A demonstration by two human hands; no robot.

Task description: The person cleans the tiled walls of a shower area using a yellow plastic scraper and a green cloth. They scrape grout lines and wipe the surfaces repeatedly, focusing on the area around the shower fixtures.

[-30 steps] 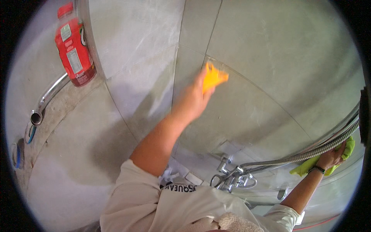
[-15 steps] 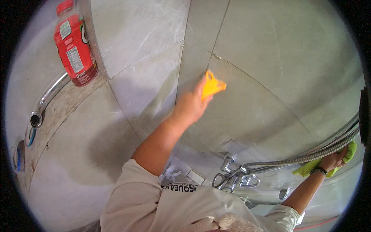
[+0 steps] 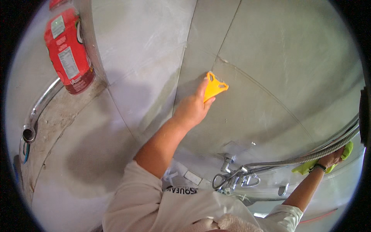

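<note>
My left hand [image 3: 192, 109] is closed around a yellow plastic scraper [image 3: 215, 91]. The scraper's wide end is at the grey wall tile [image 3: 262, 123], close below a joint between tiles; whether its edge touches cannot be made out. Far to the right, my right hand [image 3: 331, 160] is wrapped on a green cloth [image 3: 304, 168], beside a ribbed metal shower hose [image 3: 301, 157]. The hose and the rail near it partly hide that hand's fingers.
A chrome mixer tap [image 3: 231, 178] juts out below the scraper, close to my body. At the upper left a red bottle [image 3: 68, 50] stands on a dirty ledge [image 3: 63, 116], near a curved chrome pipe [image 3: 43, 100]. A red cable [image 3: 320, 217] runs at the lower right.
The view has shifted a little, so the bottle and pipe sit further left and lower. The scraper, blurred before, shows sharper and slightly lower right. Both hands keep their holds.
</note>
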